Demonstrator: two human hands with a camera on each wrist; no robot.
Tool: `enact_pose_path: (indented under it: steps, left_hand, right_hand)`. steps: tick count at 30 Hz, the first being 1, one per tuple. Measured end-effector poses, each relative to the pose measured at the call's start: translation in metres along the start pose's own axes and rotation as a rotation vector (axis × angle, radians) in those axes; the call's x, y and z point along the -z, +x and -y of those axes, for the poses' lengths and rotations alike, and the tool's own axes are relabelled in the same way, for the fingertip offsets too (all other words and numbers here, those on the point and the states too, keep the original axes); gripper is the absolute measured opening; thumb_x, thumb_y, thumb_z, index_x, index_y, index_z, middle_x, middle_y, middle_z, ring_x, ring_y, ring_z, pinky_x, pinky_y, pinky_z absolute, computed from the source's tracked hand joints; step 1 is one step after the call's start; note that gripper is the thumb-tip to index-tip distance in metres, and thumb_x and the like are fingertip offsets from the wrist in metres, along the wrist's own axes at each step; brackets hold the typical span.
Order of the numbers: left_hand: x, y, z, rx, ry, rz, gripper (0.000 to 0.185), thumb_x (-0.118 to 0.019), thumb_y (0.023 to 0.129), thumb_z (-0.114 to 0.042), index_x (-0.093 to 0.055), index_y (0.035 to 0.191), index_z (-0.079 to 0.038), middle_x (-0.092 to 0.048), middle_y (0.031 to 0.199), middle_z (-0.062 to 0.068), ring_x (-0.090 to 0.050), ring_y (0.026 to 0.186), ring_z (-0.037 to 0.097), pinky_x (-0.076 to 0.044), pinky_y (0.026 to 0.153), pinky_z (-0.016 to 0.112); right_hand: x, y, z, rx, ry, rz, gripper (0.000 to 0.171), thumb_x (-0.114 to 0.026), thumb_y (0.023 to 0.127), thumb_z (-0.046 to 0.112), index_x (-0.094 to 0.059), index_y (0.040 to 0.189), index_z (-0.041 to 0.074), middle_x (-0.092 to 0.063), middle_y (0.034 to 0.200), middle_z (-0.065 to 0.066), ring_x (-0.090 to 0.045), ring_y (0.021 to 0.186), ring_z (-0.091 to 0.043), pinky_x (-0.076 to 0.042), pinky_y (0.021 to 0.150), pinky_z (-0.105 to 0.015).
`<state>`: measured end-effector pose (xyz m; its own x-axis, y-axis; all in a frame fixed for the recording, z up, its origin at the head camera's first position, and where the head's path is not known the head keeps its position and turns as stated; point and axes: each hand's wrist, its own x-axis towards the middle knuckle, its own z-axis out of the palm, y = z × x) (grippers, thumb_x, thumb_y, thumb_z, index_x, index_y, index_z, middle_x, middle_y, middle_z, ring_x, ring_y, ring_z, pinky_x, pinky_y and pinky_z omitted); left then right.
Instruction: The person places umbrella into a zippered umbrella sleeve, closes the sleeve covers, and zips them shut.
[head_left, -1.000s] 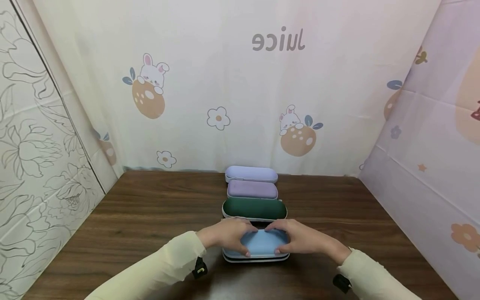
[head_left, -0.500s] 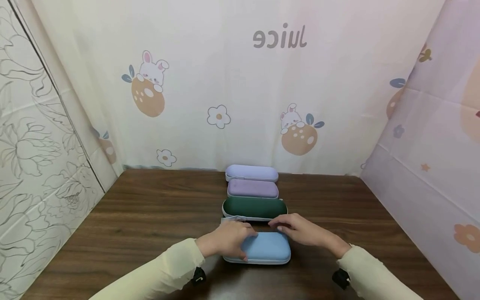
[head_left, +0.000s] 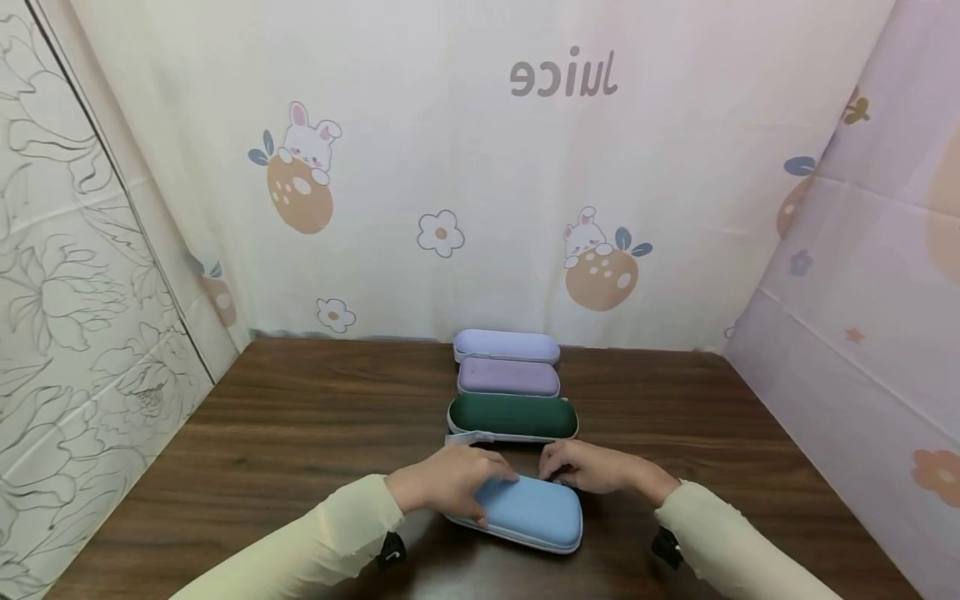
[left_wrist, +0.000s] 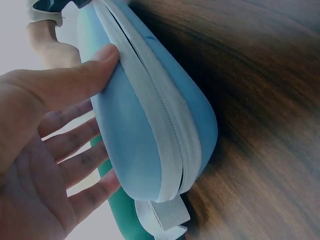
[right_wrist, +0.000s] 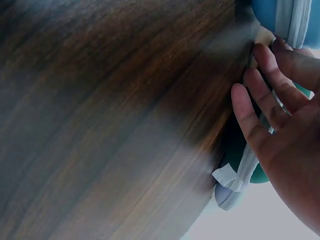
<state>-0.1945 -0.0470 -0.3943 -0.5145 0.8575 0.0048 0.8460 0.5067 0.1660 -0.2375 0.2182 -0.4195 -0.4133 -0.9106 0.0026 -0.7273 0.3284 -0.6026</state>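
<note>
A closed light blue zip case [head_left: 534, 512] lies at the near middle of the wooden table [head_left: 285, 433], turned slightly askew. My left hand [head_left: 450, 483] grips its left end, fingers over the far side and thumb [left_wrist: 85, 75] pressed beside the white zip band [left_wrist: 165, 115]. My right hand [head_left: 592, 468] sits behind the case's right part. Its fingers [right_wrist: 250, 100] are nearly straight, and their tips touch the case's far edge [right_wrist: 280, 15]. Its thumb is hidden.
Behind the blue case stand a dark green case [head_left: 512, 417] with a white strap [head_left: 467, 438], a purple case [head_left: 508, 377] and a lilac case [head_left: 506, 345], in a row toward the back. Patterned cloth walls [head_left: 480, 208] enclose the table on three sides.
The blue case's two halves, with a gap showing a second ago, are now together. The case has turned slightly. My right hand moved from its right end to its far edge.
</note>
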Motion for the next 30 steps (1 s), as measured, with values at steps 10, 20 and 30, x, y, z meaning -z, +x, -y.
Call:
enact_pose_path:
  steps: [10,20,30]
  left_hand:
    - [0.003,-0.001,-0.001,0.014,-0.004,0.014,0.06,-0.083,0.074,-0.032,-0.061,0.128,-0.017,-0.059,0.124,-0.007,-0.053,0.113,0.004,-0.042,0.091,0.021]
    - [0.001,-0.001,0.0,0.01,-0.001,0.008,0.06,-0.082,0.075,-0.033,-0.061,0.129,-0.017,-0.059,0.124,-0.006,-0.053,0.113,0.004,-0.041,0.091,0.021]
    - [-0.001,-0.005,-0.005,0.038,0.013,-0.03,0.059,-0.081,0.076,-0.034,-0.061,0.129,-0.016,-0.061,0.122,-0.005,-0.056,0.109,0.006,-0.045,0.087,0.022]
  right_hand:
    - [0.006,-0.012,0.009,-0.175,-0.002,0.066,0.035,-0.055,0.085,-0.013,-0.07,0.097,0.015,-0.056,0.105,0.008,-0.049,0.099,-0.008,-0.047,0.078,-0.027]
    - [-0.003,-0.021,0.002,-0.119,-0.114,-0.089,0.018,-0.062,0.091,0.003,-0.073,0.091,0.017,-0.057,0.097,0.01,-0.052,0.09,-0.005,-0.047,0.077,-0.03]
    - [-0.015,-0.028,0.0,0.033,-0.578,-0.263,0.014,-0.067,0.085,0.006,-0.072,0.087,0.019,-0.054,0.085,0.011,-0.048,0.079,-0.005,-0.045,0.068,-0.026]
